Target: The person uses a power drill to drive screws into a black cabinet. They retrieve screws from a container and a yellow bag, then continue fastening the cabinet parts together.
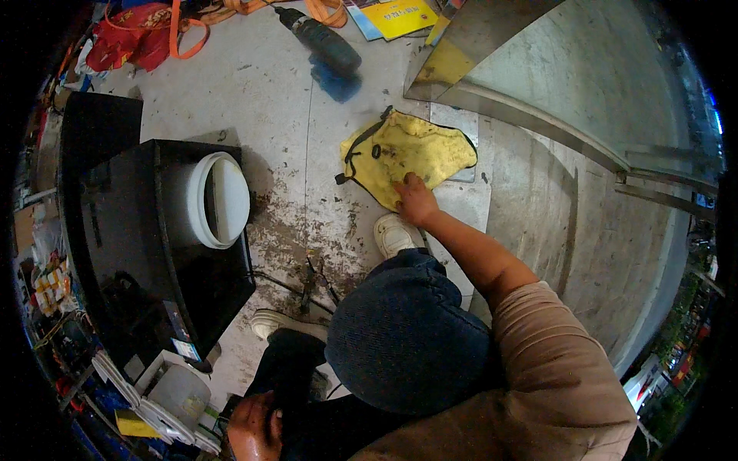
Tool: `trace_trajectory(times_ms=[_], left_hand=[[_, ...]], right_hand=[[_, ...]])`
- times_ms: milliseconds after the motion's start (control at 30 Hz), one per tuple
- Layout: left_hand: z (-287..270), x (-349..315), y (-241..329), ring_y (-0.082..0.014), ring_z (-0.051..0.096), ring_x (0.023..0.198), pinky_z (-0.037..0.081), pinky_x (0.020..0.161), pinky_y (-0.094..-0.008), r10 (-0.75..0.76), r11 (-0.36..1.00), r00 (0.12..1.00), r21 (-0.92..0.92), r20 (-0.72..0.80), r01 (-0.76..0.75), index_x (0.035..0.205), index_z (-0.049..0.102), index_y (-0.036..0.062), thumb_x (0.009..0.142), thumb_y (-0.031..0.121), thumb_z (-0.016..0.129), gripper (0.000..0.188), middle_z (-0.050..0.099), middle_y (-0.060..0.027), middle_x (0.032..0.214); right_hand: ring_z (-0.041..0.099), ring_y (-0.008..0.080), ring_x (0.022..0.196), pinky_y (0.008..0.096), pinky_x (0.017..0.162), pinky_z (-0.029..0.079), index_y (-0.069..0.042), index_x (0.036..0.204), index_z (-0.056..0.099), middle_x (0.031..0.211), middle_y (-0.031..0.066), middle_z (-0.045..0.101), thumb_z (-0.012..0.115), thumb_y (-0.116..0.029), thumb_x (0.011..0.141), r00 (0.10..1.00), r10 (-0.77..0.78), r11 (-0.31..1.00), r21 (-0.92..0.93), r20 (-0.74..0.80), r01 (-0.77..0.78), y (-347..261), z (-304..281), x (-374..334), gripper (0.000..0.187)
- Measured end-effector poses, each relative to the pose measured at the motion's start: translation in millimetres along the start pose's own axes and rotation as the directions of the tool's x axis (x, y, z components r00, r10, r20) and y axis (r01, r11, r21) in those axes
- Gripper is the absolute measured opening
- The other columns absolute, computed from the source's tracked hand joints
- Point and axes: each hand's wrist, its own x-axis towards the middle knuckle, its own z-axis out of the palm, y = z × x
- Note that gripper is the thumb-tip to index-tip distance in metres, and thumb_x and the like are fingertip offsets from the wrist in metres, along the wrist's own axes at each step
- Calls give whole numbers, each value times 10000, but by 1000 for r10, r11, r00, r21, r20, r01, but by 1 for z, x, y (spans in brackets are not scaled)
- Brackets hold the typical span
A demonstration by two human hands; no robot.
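On the floor ahead lies a yellow cloth piece with black edging, folded over at its left and marked with dark smudges. A small black ring rests on it. My right hand reaches down to the cloth's near edge, its fingers bent together against the fabric; whatever is between the fingertips is hidden. At the lower left, my left hand lies by my leg with its fingers curled, and its palm cannot be seen. My shoe stands just below the cloth.
A black box-shaped case with a white round tub at its side stands left. A dark power tool lies ahead, near orange straps and a yellow booklet. A metal-framed panel borders the right; a cable crosses near my feet.
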Motion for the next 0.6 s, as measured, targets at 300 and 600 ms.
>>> trace_trajectory(times_ms=[300, 600], left_hand=[[-1, -1, -3, -397, 589, 838, 477, 745, -440, 32, 999, 999, -42, -12, -33, 982, 590, -25, 731, 24, 583, 255, 609, -217, 930], [-1, -3, -5, -399, 587, 832, 478, 744, -438, 38, 998, 999, -49, -12, -38, 960, 591, -31, 730, 23, 587, 236, 608, -222, 930]], right_hand=[[498, 367, 1006, 443, 809, 470, -77, 1115, 548, 1033, 188, 480, 625, -133, 691, 998, -42, 997, 64, -42, 45, -7, 7, -7, 435], [562, 357, 864, 423, 765, 473, -78, 1038, 591, 937, 150, 537, 588, -110, 741, 973, 75, 991, 129, -220, -48, 13, 3, 14, 299]])
